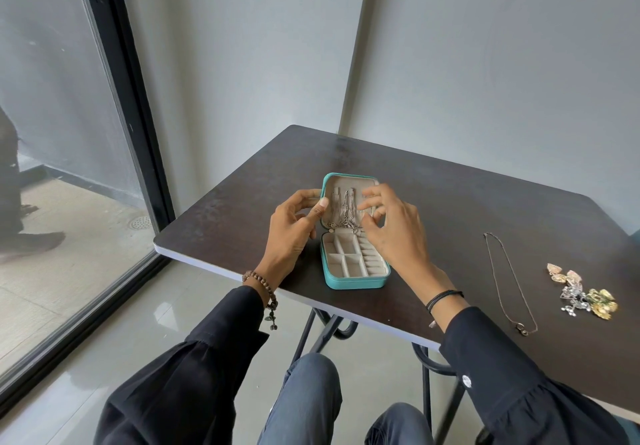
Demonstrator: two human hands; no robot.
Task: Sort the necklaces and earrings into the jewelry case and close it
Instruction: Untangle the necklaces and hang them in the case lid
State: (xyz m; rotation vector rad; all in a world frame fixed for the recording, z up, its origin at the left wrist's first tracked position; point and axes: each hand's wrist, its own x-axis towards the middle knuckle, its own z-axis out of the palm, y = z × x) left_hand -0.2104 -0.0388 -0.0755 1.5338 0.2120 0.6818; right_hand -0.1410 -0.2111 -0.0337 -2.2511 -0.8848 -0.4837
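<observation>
A teal jewelry case point(349, 280) lies open on the dark table point(450, 216), its beige lid raised at the far side. Silver necklaces point(344, 210) hang inside the lid. My left hand point(294, 226) grips the lid's left edge, thumb on the rim. My right hand point(388, 226) hovers over the lid's right side with fingers loosely bent near the chains; whether it pinches anything is hidden. The tray compartments point(349, 257) look bare. One thin necklace point(505, 281) lies stretched on the table to the right. A pile of earrings point(581, 292) sits further right.
The table stands in a corner against grey walls. A glass door with a black frame point(131, 125) is on the left. My knees point(308, 399) and the table's metal legs point(329, 326) are below the near edge.
</observation>
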